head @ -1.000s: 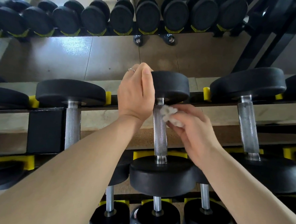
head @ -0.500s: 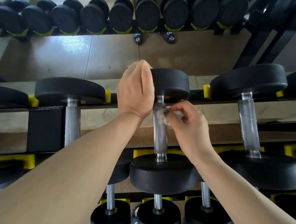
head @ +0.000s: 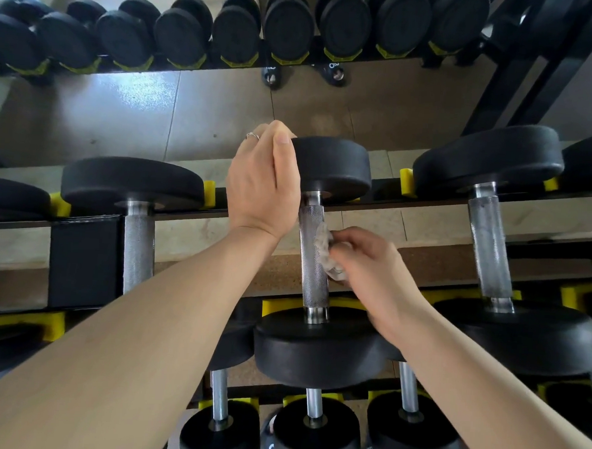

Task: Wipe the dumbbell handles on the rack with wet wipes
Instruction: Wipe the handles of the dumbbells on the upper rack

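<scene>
Slippage is the main risk judged from this moment. A crumpled wipe is pinched in the right hand and pressed against the right side of the knurled handle about midway along it, while the left hand is cupped over the far head of the dumbbell, which lies across the rack between its neighbours. Only one side of the handle is touched by the wipe; the left side and the underside could be missed unless the dumbbell is turned or the wipe is wrapped round. Should the far head be rolled too freely, the dumbbell could be shifted off its yellow cradle and dropped toward the lower tier. The thin wipe could be snagged and torn on the rough knurling if it is dragged hard. Fingers could be caught between the near head and the handle end if the stroke is carried too low. Whether the wipe is damp enough cannot be told.
</scene>
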`<state>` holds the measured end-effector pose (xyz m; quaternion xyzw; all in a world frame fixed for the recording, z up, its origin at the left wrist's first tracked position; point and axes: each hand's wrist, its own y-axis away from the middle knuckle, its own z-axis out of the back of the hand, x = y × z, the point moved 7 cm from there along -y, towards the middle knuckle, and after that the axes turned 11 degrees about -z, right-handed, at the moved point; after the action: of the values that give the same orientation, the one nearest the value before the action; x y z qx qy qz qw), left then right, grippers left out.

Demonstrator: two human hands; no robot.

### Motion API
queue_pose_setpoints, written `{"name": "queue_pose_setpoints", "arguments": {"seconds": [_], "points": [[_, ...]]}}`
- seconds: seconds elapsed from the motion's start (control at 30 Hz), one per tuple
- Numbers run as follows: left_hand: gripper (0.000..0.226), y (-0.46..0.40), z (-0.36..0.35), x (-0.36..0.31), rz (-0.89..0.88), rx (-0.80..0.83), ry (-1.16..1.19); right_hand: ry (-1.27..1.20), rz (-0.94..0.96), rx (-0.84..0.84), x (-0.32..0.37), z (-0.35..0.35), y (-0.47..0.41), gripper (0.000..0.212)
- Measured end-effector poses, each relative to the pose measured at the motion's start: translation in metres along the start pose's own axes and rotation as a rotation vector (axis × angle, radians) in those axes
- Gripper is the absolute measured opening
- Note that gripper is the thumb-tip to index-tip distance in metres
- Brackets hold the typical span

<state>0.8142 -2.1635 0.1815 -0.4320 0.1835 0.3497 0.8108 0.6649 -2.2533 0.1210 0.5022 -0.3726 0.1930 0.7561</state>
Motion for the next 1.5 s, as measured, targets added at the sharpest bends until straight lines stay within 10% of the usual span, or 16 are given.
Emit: {"name": "queue_pose_setpoints", "arguments": {"seconds": [0.23, 0.5, 0.8, 1.17, 1.3, 1.5], "points": [[0.033, -0.001, 0.0, 0.0, -0.001, -0.011, -0.01, 0.079, -0.241, 0.232, -0.028, -0.008, -0.022, 0.021], [0.034, 0.0, 0.001, 0.001, -0.004, -0.019, -0.009, -0.552, -0.526, 0.388, -0.028, -0.032, -0.02, 0.034], [0.033, 0.0, -0.002, 0.002, -0.007, -0.015, -0.01, -0.342, -0.601, 0.517, -0.024, -0.04, -0.014, 0.056], [0.032, 0.0, 0.0, 0.001, 0.006, 0.013, -0.013, -0.141, -0.427, 0.392, -0.016, -0.033, -0.01, 0.017], [0.034, 0.001, -0.002, 0.003, 0.024, 0.031, -0.012, 0.043, -0.402, 0.105, -0.028, -0.012, -0.015, 0.04], [0.033, 0.002, -0.002, -0.003, -0.011, 0.1, -0.042, -0.255, -0.38, -0.007, -0.02, 0.06, 0.009, 0.029]]}}
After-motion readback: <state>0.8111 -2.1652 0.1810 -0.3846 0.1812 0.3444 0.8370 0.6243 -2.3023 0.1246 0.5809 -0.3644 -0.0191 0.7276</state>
